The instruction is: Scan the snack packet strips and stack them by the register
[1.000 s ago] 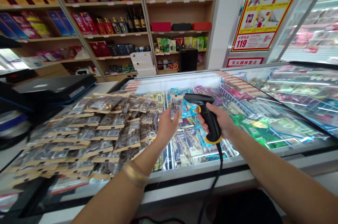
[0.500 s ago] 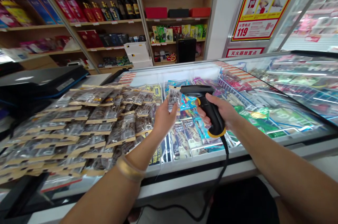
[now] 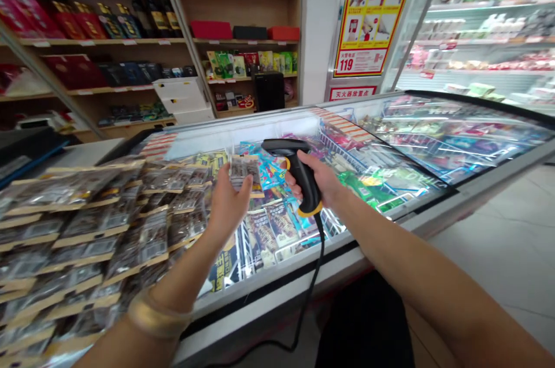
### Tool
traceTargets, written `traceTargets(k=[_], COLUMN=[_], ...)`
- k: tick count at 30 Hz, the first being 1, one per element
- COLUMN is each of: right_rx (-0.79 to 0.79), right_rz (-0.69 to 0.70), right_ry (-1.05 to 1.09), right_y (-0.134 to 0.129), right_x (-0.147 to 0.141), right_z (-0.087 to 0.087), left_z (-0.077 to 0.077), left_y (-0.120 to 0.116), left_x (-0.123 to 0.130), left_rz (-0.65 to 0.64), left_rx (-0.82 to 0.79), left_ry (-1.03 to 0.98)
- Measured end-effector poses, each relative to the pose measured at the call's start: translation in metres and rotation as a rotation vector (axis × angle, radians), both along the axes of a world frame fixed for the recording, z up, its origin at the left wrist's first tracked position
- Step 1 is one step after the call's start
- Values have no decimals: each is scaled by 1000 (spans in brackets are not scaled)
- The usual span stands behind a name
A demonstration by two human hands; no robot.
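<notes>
My left hand (image 3: 229,203) grips a small clear snack packet (image 3: 245,174) with brown paper edges, thumb on its face and a label turned up toward me. In my right hand (image 3: 318,180) is a black barcode scanner (image 3: 303,180) with yellow trim, fingers wrapped round its handle. The scanner's head points left, just above and right of the packet, apart from it. A black cable (image 3: 318,264) hangs from the handle. To the left, many similar packets (image 3: 104,229) lie in overlapping rows on the freezer top.
Under both hands is a glass-topped chest freezer (image 3: 269,293) holding bagged goods and wire baskets. Wooden shelves (image 3: 243,41) with boxes and bottles stand behind. A red and yellow poster (image 3: 368,15) hangs on the wall, and a lit display cooler (image 3: 489,38) is at the right.
The view has turned to the right, so everything sits further left. The packet has turned flatter to view and shows more of its face. Both hands keep their holds.
</notes>
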State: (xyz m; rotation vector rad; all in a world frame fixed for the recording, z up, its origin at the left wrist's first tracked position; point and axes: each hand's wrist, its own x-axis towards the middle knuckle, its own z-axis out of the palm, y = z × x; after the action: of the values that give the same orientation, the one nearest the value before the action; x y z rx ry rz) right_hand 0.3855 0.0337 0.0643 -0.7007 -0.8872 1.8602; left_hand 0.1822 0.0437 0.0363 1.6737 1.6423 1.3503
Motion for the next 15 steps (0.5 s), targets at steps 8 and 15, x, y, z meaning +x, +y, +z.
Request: traceTargets(k=[8,15], right_rx=[-40,-146], right_rz=[-382,-561], right_ry=[14,53], right_y=[-7,-6], right_x=[84,102], right_z=[-4,-16], left_z=[19,-4], left_y=[31,34], left_x=[102,146], left_rz=[-239,-169], left_rx=[-172,-104], left_ry=[79,650])
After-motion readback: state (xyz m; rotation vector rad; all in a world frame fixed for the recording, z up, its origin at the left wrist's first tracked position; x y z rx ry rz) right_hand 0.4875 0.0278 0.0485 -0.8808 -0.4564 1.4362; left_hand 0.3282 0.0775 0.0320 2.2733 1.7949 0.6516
